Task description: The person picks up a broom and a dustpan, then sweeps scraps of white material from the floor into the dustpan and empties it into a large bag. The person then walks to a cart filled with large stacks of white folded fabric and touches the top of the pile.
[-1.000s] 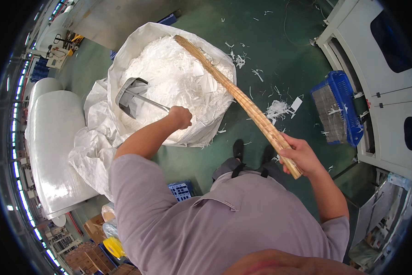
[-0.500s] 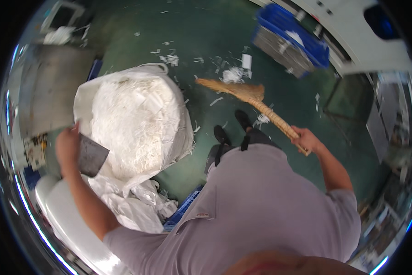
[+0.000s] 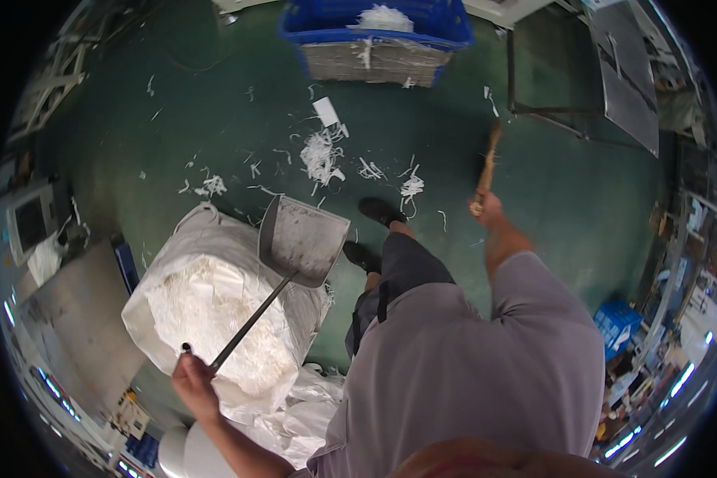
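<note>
Here's the left hand (image 3: 195, 382), fingers closed around the near end of a long dark handle, and out at its far end sits the dustpan (image 3: 309, 239): grey metal, squarish, scuffed and speckled inside, with raised sides, in view across the far right edge of the white sack (image 3: 215, 231); whether they touch, can't tell. Over on the right, the right hand (image 3: 490, 211) has its fingers wrapped around the broom (image 3: 490, 159), tan and straw-coloured, looking slim and slightly blurred as it points to the far side. The sack bulges with fine white shreds. Farther out, a loose tangle of paper strips (image 3: 320, 158) lies on the green floor (image 3: 430, 119), just short of a blue crate (image 3: 326, 36).
</note>
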Motion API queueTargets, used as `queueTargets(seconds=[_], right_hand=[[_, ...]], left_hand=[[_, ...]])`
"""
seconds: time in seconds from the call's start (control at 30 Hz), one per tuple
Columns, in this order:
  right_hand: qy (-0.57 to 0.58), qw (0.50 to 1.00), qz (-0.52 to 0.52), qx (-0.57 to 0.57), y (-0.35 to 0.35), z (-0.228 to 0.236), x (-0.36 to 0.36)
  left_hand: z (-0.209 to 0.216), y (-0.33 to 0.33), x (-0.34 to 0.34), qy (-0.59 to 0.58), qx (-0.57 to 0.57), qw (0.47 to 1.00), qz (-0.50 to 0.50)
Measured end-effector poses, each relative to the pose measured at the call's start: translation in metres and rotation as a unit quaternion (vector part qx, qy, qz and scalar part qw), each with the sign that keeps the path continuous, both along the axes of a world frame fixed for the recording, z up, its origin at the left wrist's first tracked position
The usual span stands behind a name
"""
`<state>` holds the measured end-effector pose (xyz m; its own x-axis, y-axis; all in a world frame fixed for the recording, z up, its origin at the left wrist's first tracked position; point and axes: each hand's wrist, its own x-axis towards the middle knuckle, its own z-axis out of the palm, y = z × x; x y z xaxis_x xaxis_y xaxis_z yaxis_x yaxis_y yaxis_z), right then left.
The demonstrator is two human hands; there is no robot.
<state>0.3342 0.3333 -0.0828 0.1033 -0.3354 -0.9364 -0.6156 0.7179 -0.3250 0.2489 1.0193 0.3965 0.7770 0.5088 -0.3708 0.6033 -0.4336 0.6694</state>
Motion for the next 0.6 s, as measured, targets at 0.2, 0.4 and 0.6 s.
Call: queueTargets(seconds=[0.2,0.4,0.6], right_hand=[[-0.006,0.994,0.089,0.068,0.091,0.006,-0.025],[-0.058,0.979,0.127,-0.146,0.015,0.021,-0.012],[0.137,0.796,0.487,-0.333,-0.195,-0.096,0.074]], left_hand=[[-0.158,-0.054,0.015,0.042,-0.11,0.993,-0.022],[-0.24,-0.129,0.004,0.144,-0.139,0.976,-0.089],[-0.249,-0.153,0.013,0.209,-0.014,0.939,-0.272]])
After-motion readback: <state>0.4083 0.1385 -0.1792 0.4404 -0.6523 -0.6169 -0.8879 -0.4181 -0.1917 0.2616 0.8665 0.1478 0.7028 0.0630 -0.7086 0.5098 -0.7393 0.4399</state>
